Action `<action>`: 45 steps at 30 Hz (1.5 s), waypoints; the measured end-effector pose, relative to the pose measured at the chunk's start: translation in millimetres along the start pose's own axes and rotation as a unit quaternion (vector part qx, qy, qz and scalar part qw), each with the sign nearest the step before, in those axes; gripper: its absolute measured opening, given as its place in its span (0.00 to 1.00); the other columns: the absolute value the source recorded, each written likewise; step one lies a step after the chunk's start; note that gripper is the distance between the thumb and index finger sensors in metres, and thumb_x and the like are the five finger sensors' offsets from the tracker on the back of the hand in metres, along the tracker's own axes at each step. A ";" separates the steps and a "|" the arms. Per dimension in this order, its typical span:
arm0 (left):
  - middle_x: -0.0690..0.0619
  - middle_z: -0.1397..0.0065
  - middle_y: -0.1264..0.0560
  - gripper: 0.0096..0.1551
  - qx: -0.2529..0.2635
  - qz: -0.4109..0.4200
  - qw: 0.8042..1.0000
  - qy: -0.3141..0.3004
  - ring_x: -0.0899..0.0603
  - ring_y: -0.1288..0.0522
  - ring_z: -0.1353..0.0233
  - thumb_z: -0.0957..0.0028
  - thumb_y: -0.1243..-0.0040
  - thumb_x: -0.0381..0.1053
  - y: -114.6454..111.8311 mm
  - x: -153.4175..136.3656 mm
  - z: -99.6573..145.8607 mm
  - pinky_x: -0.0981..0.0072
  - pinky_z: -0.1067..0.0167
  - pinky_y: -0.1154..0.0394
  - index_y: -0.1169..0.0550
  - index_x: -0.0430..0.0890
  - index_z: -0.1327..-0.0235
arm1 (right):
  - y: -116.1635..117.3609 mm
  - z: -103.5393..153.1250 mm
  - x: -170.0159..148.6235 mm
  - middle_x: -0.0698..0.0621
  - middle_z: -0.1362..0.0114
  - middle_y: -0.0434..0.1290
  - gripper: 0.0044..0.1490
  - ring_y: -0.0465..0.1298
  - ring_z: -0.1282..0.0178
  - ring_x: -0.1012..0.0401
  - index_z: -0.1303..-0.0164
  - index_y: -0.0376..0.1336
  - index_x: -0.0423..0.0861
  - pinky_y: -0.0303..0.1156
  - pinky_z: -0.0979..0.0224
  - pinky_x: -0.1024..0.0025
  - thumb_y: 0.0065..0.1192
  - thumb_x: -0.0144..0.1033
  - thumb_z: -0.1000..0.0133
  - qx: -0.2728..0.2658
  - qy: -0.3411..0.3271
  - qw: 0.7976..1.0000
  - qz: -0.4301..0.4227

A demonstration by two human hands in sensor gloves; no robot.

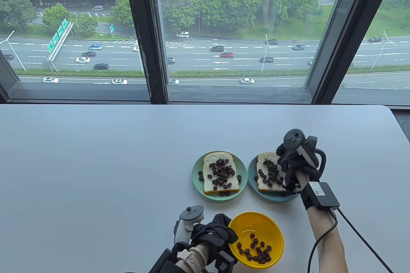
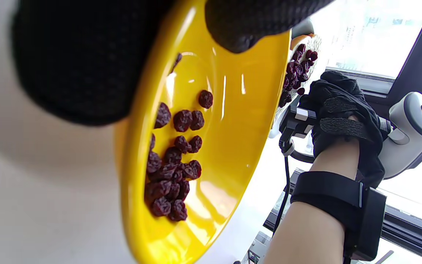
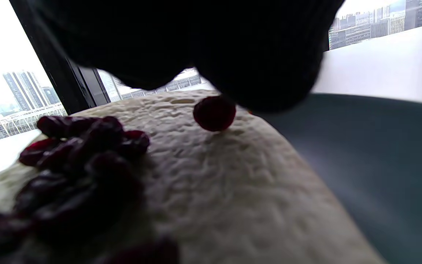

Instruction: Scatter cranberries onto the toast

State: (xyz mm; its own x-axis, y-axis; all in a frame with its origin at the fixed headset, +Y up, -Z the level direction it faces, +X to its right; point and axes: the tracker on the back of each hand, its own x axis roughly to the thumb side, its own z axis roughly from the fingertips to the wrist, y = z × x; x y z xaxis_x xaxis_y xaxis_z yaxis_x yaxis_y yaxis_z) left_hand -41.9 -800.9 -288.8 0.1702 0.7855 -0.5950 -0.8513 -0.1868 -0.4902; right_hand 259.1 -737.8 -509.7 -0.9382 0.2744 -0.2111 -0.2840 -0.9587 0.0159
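A yellow bowl [image 1: 256, 221] with several dried cranberries [image 1: 256, 252] stands at the table's front. My left hand [image 1: 225, 233] grips its left rim; the left wrist view shows the fingers [image 2: 79, 62] outside and the thumb [image 2: 247, 25] inside the bowl [image 2: 233, 128]. Two toast slices carry cranberries: the left toast [image 1: 209, 159] on a green plate [image 1: 196, 177], the right toast [image 1: 266, 157] on a blue plate [image 1: 252, 170]. My right hand [image 1: 285, 165] hovers over the right toast, fingers bunched downward. In the right wrist view a single cranberry [image 3: 214, 113] sits at the fingertips [image 3: 262, 73], just above the bread [image 3: 233, 183].
The white table [image 1: 96, 157] ends at a window wall at the back. A cable [image 1: 362, 237] runs from my right wrist unit toward the front right. A few cranberries lie on the green plate beside the left toast.
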 end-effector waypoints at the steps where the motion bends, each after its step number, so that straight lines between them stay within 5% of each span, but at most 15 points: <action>1: 0.38 0.45 0.37 0.30 0.000 0.000 1.000 0.000 0.34 0.31 0.58 0.54 0.41 0.39 -0.4 0.4 0.7 0.56 0.73 0.13 0.42 0.50 0.41 | 0.7 0.0 1.0 0.55 0.41 0.70 0.24 0.80 0.56 0.59 0.58 0.66 0.64 0.87 0.63 0.89 0.70 0.40 0.64 0.001 0.001 1.000 0.003; 11: 0.38 0.45 0.37 0.30 -0.001 -0.003 1.000 0.005 0.34 0.31 0.58 0.54 0.41 0.39 -1.2 -1.1 0.0 0.56 0.73 0.13 0.42 0.51 0.41 | 1.8 8.6 -1.3 0.54 0.34 0.67 0.27 0.78 0.44 0.59 0.46 0.63 0.62 0.84 0.47 0.79 0.63 0.41 0.57 0.005 -0.042 0.999 -0.010; 21: 0.38 0.45 0.37 0.30 -0.002 -0.009 1.000 0.002 0.34 0.31 0.58 0.54 0.41 0.39 -2.0 -1.3 -1.4 0.56 0.73 0.13 0.42 0.51 0.41 | -13.1 32.9 -7.3 0.47 0.31 0.63 0.31 0.75 0.38 0.53 0.40 0.60 0.56 0.82 0.44 0.71 0.60 0.38 0.56 0.007 -0.117 0.988 -0.100; 27: 0.38 0.45 0.37 0.30 0.000 -0.012 1.000 -0.002 0.34 0.31 0.58 0.54 0.41 0.39 -2.1 -1.1 -1.4 0.56 0.73 0.13 0.42 0.51 0.41 | -28.1 77.0 6.4 0.45 0.31 0.62 0.33 0.74 0.39 0.50 0.38 0.59 0.53 0.82 0.44 0.69 0.60 0.41 0.55 0.040 -0.199 0.972 -0.119; 33: 0.38 0.45 0.37 0.30 0.002 -0.015 1.000 -0.013 0.34 0.31 0.58 0.54 0.41 0.39 -3.8 2.2 0.9 0.56 0.73 0.13 0.42 0.50 0.41 | -34.0 153.1 35.6 0.44 0.30 0.62 0.36 0.74 0.38 0.50 0.35 0.57 0.53 0.81 0.44 0.68 0.60 0.45 0.56 0.101 -0.315 0.940 -0.087; 37: 0.38 0.45 0.37 0.30 0.001 -0.015 1.000 -0.019 0.34 0.31 0.58 0.54 0.41 0.39 -6.0 3.3 2.3 0.56 0.73 0.13 0.42 0.51 0.42 | -25.0 204.7 54.9 0.42 0.28 0.59 0.41 0.72 0.35 0.48 0.33 0.54 0.53 0.81 0.41 0.67 0.61 0.48 0.57 0.156 -0.391 0.907 -0.028; 45: 0.38 0.46 0.37 0.31 -0.011 0.008 0.999 -0.040 0.34 0.30 0.58 0.54 0.41 0.39 -11.1 7.3 5.5 0.56 0.73 0.13 0.42 0.50 0.42 | 9.0 247.4 59.6 0.39 0.25 0.51 0.50 0.63 0.29 0.42 0.28 0.47 0.55 0.76 0.35 0.64 0.64 0.51 0.59 0.235 -0.430 0.868 0.087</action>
State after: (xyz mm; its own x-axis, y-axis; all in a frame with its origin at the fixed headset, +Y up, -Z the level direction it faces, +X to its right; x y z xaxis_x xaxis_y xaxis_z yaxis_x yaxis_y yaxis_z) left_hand -33.9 -789.8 -284.2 0.1149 0.8266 -0.5509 -0.8422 -0.2130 -0.4953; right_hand 151.6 -711.6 -280.4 -0.7189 0.2764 0.6377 0.0167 -0.9104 0.4135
